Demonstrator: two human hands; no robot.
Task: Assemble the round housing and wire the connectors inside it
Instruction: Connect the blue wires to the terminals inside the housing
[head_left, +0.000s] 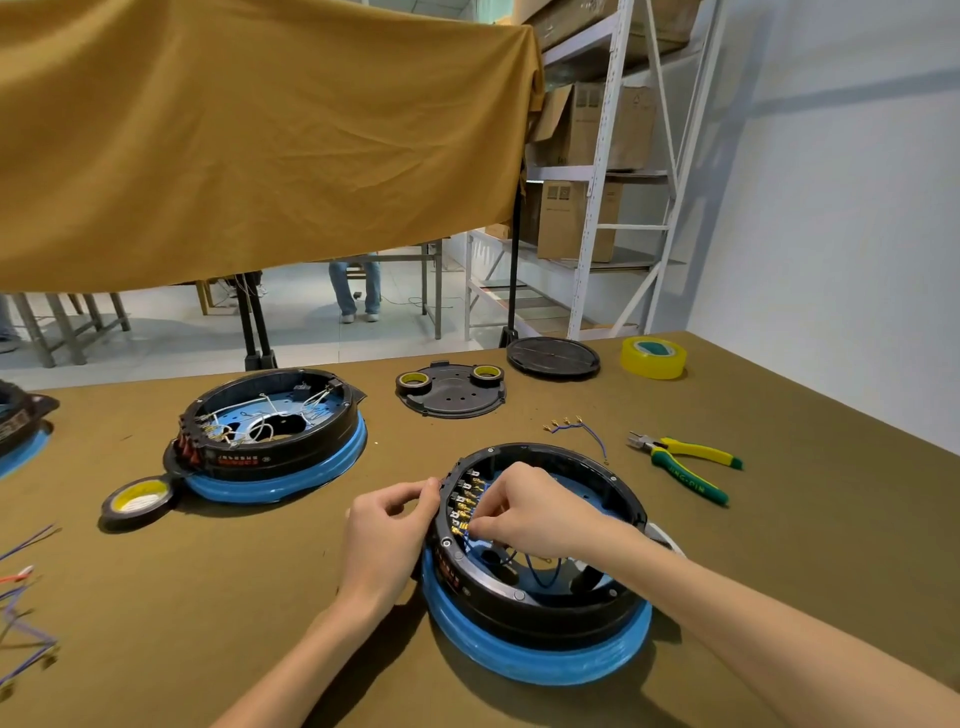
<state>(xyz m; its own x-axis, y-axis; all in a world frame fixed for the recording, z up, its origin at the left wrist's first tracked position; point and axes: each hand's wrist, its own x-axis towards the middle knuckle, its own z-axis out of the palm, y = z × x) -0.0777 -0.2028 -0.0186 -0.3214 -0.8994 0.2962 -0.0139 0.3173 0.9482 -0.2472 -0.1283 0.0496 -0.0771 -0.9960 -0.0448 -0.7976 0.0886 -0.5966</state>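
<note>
Pliers (684, 466) right of housing (540, 613); tape roll (653, 357) behind.

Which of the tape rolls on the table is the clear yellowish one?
The tape roll at the far right, beside the black round lid. The other three rolls have black rims.

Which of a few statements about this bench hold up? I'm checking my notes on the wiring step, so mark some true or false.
1. The right hand reaches inside the near housing at the row of connectors. True.
2. The left hand holds the pliers. False: the pliers lie on the table, right of the housing; the left hand grips the housing's outer rim.
3. The far housing has white wires inside. True.
4. The yellow tape roll sits inside the near housing. False: it stands at the table's far right edge.
5. A loose blue wire lies between the near housing and the pliers. True.
</note>
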